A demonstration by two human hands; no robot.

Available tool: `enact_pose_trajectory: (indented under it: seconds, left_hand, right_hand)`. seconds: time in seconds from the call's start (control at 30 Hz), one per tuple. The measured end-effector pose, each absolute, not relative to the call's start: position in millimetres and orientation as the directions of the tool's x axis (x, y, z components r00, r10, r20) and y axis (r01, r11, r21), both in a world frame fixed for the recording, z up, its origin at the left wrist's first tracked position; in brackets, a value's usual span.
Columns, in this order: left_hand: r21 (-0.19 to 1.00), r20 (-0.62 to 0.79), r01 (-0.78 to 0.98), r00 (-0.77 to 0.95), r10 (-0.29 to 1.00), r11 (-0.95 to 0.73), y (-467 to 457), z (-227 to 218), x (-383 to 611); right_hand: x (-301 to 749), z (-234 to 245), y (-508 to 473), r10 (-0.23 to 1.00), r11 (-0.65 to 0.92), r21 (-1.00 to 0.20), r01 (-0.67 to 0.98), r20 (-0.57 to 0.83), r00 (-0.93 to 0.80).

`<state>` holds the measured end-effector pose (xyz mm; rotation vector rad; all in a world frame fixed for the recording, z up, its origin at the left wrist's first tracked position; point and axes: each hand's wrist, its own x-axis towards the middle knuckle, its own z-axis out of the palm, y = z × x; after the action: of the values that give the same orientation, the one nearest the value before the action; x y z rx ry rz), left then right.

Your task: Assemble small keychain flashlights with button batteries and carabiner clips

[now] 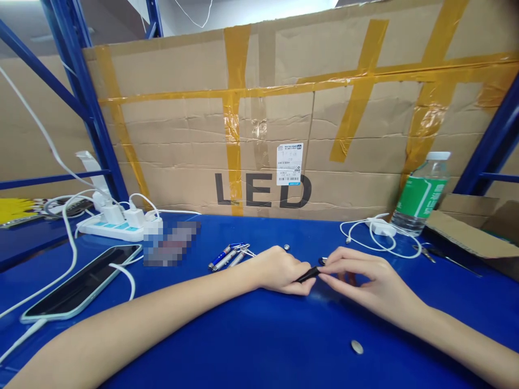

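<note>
A slim black piece lies between my two hands over the blue table; its exact kind does not show. My left hand is closed round it, thumb and forefinger gripping its sides. At its right end, the thumb and fingertips of my right hand pinch the tip. Just behind those fingertips rests a small dark ring-shaped part, partly covered. A round silver disc, like a button cell, lies on the table below my right hand. Beyond my left hand is a tiny silver round part.
Several small pen-like metal tubes lie beyond my left forearm. A phone and a white power strip with cables are on the left. A water bottle, a white cable and tweezers are at right. Cardboard stands behind.
</note>
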<state>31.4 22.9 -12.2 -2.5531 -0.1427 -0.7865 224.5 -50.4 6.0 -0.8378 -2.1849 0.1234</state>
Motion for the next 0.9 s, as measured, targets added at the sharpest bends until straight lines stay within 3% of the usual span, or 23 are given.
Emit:
enact_pose_trajectory:
  seconds: [0.23,0.4,0.53,0.77,0.9]
  left_hand:
    - [-0.414,0.548,0.210,0.835,-0.058,-0.886,24,-12,32]
    - [-0.370,0.556,0.191,0.830,-0.051,-0.909,23,-9,32]
    - [-0.365,0.538,0.172,0.841,-0.057,-0.915,21,-6,33]
    - [-0.355,0.546,0.171,0.836,-0.056,-0.919,20,-6,33]
    - [-0.347,0.572,0.171,0.818,-0.063,-0.922,22,-9,34]
  right_hand:
    - [225,10,-48,0.664,0.741,-0.421,0.523,0.575,-0.479]
    - [248,13,-38,0.693,0.639,-0.314,0.702,0.632,-0.348]
    - [257,8,-29,0.779,0.514,-0.210,0.832,0.520,-0.350]
    - [255,5,-27,0.875,0.444,-0.232,0.865,0.318,-0.364]
    - [257,5,-25,0.887,0.433,-0.252,0.865,0.287,-0.361]
